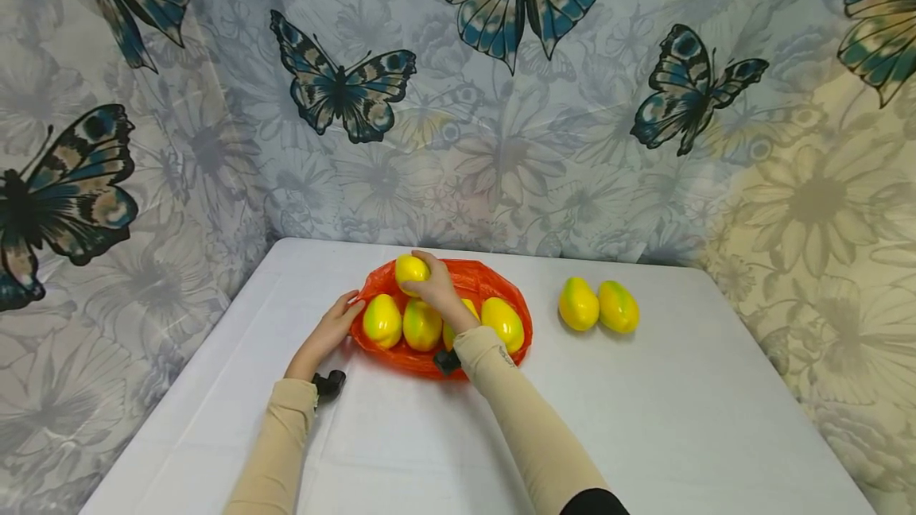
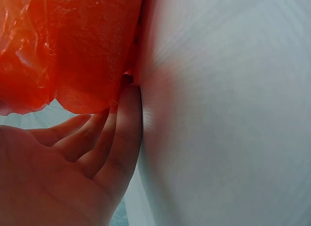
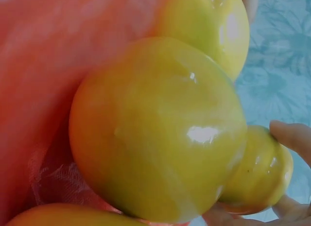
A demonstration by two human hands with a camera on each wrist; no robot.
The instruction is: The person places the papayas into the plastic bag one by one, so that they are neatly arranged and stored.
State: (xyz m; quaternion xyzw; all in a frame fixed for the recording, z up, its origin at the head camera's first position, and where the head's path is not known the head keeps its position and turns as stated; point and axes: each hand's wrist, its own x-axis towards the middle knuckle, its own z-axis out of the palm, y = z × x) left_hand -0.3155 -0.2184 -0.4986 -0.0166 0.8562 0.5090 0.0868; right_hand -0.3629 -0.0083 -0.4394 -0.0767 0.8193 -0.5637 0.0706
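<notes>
An orange-red plastic bag (image 1: pixel 510 290) sits with its mouth spread wide, holding several yellow mangoes with greenish patches, such as one mango (image 1: pixel 382 321) at its left. Over the bag's far left part, my right hand (image 1: pixel 438 291) grips a mango (image 1: pixel 412 272) between thumb and fingers; the right wrist view shows this mango (image 3: pixel 257 172) behind a nearer, larger-looking one (image 3: pixel 158 129). My left hand (image 1: pixel 331 330) is at the bag's left side. In the left wrist view its fingers (image 2: pixel 124 133) lie fairly straight against the bag's outside, low by the tabletop; the thumb is hidden.
Two more mangoes, a left one (image 1: pixel 578 304) and a right one (image 1: pixel 619 307), lie side by side on the white-covered table (image 1: pixel 680 404), right of the bag. A butterfly-patterned cloth (image 1: pixel 501 149) hangs behind the table.
</notes>
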